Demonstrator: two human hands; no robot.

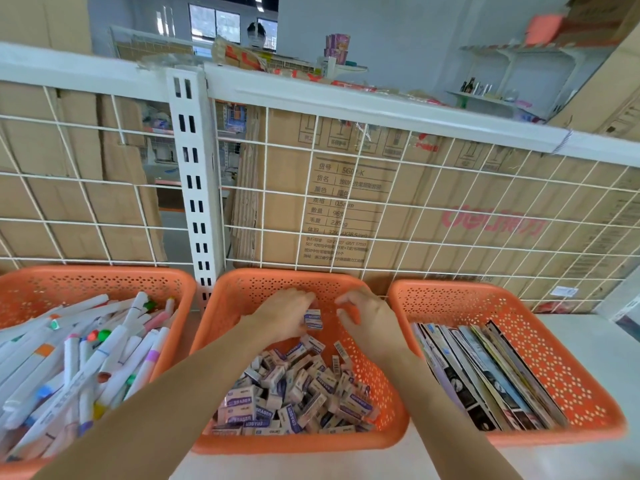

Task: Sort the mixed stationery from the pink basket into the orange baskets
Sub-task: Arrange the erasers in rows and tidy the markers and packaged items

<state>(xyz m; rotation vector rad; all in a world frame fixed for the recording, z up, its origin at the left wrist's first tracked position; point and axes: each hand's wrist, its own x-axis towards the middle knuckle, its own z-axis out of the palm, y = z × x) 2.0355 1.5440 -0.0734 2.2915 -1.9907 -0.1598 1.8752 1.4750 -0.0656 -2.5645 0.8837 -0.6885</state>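
Three orange baskets stand in a row on a white shelf. The left basket [104,277] holds several white markers [86,362]. The middle basket [394,403] holds a heap of small boxed erasers [294,396]. The right basket [540,344] holds thin booklets [485,372] standing on edge. Both hands reach into the far part of the middle basket. My left hand [282,315] has curled fingers beside a few erasers [313,319]; whether it holds them is unclear. My right hand [367,318] hovers with loosely curled fingers, holding nothing I can see. The pink basket is not in view.
A white wire grid [381,209] with a slotted upright [194,188] stands right behind the baskets, with cardboard boxes [346,202] behind it. The white shelf surface [588,348] shows to the right of the baskets.
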